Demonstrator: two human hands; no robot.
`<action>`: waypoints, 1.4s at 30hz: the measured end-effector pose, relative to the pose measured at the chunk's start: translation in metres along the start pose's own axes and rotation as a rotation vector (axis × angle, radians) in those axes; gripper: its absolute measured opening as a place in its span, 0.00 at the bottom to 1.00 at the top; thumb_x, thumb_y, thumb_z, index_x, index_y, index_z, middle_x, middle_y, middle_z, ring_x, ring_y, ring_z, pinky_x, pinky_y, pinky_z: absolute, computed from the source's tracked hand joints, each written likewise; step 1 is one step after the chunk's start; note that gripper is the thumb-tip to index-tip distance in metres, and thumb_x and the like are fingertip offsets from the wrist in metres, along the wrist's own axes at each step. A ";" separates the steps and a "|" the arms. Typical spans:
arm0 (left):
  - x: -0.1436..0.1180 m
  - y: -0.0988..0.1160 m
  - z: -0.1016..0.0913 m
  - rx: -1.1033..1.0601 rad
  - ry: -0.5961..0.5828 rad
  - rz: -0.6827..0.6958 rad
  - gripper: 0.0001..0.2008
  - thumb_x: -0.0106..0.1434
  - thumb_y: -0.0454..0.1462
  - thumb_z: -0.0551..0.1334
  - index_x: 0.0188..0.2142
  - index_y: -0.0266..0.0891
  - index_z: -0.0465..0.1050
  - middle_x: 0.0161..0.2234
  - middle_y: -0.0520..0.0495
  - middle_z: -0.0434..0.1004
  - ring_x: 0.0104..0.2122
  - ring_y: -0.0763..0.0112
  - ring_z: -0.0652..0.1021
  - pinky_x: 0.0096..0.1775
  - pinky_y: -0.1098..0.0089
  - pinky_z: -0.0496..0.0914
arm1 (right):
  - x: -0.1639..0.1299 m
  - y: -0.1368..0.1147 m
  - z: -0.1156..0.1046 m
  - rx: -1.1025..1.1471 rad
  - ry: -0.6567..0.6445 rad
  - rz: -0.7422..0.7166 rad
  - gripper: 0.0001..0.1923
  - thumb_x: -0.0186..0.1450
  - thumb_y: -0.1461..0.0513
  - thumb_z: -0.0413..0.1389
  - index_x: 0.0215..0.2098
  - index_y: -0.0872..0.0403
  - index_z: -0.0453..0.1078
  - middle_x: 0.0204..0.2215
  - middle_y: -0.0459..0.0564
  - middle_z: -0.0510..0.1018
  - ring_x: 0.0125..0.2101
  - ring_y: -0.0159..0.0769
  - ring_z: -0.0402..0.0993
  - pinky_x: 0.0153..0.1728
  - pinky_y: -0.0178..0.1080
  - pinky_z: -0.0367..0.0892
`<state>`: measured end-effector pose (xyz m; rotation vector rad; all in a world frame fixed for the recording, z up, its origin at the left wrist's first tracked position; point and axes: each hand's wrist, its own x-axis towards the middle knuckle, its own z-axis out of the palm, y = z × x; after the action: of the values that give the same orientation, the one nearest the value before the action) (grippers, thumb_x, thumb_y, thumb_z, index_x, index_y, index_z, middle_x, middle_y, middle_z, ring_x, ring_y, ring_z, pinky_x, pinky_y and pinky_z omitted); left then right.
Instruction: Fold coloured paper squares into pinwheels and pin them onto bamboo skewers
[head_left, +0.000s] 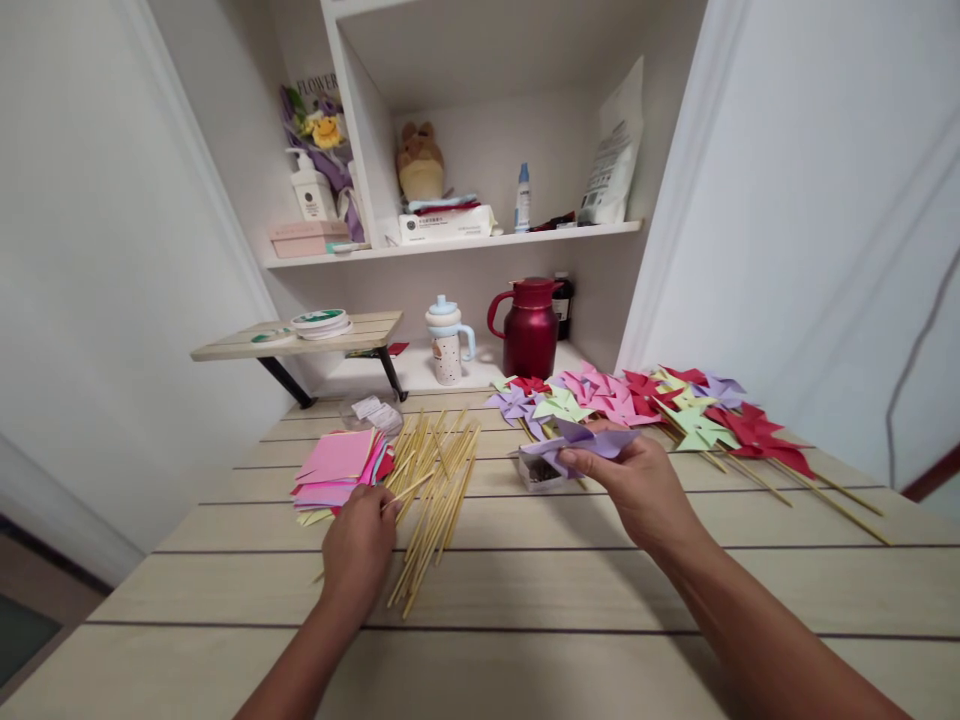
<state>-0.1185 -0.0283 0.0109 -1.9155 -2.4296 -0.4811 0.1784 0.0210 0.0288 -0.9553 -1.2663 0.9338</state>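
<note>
A person's two bare arms reach over a pale wooden table [525, 590] with dark seams. The left hand [358, 548] is curled over a loose pile of thin wooden sticks [431, 490], its fingertips pinching one stick at the pile's near left edge. Just beside that pile, further left, lies a stack of coloured paper squares [339, 465] (pink on top, with red, yellow and blue edges showing beneath).

The right hand [637, 485] is closed around a folded purple paper pinwheel [581, 443], held just above the table, with the thumb on top of the paper. Directly beneath the pinwheel sits a small open box [538, 473]; its contents are too small to make out.

Behind the right hand, finished pinwheels [675, 405] in pink, red, green and purple lie spread across the right side of the table, their sticks pointing toward the near right.

At the back stand a dark red jug [530, 327] and a lidded cup [447, 345].
</note>
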 end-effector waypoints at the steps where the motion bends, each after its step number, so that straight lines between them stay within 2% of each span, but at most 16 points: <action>1: 0.001 -0.001 0.000 -0.005 -0.001 0.004 0.13 0.67 0.39 0.52 0.32 0.41 0.74 0.39 0.45 0.77 0.37 0.65 0.77 0.35 0.69 0.62 | 0.000 0.000 0.000 0.001 -0.004 0.002 0.15 0.49 0.55 0.70 0.30 0.54 0.74 0.23 0.46 0.78 0.26 0.38 0.74 0.29 0.39 0.67; 6: -0.001 -0.004 -0.002 -0.019 -0.005 0.040 0.16 0.67 0.40 0.53 0.31 0.43 0.79 0.37 0.46 0.78 0.35 0.66 0.77 0.34 0.69 0.60 | -0.001 -0.003 0.001 -0.006 -0.025 0.007 0.13 0.50 0.56 0.70 0.29 0.54 0.74 0.22 0.46 0.77 0.25 0.37 0.73 0.28 0.38 0.66; 17: -0.012 -0.001 -0.011 -0.075 0.004 0.052 0.16 0.68 0.39 0.53 0.32 0.46 0.80 0.43 0.51 0.82 0.44 0.65 0.77 0.40 0.69 0.62 | -0.001 -0.005 0.003 0.029 -0.041 0.042 0.14 0.49 0.56 0.69 0.28 0.53 0.73 0.20 0.44 0.77 0.23 0.36 0.72 0.27 0.38 0.66; 25: -0.017 -0.004 -0.008 -0.101 0.037 0.039 0.15 0.68 0.39 0.54 0.39 0.48 0.81 0.47 0.52 0.82 0.48 0.63 0.77 0.47 0.65 0.63 | -0.004 -0.011 0.006 -0.021 -0.088 0.067 0.12 0.48 0.58 0.69 0.28 0.53 0.74 0.22 0.43 0.78 0.24 0.35 0.71 0.29 0.37 0.66; 33: -0.021 -0.001 -0.007 -0.098 0.126 -0.034 0.14 0.67 0.40 0.55 0.40 0.51 0.82 0.52 0.50 0.78 0.51 0.58 0.74 0.49 0.58 0.62 | -0.004 -0.007 0.006 -0.003 -0.130 0.071 0.12 0.50 0.58 0.69 0.29 0.53 0.74 0.21 0.44 0.78 0.23 0.35 0.71 0.28 0.38 0.66; 42: -0.021 -0.004 -0.002 -0.153 0.185 -0.046 0.13 0.66 0.38 0.56 0.42 0.50 0.81 0.51 0.51 0.79 0.53 0.57 0.75 0.52 0.54 0.63 | -0.004 -0.006 0.006 0.018 -0.145 0.088 0.14 0.48 0.57 0.70 0.29 0.54 0.73 0.21 0.43 0.78 0.24 0.34 0.71 0.29 0.37 0.65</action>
<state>-0.1174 -0.0491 0.0080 -1.7786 -2.3852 -0.8284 0.1723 0.0155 0.0338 -0.9489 -1.3434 1.0975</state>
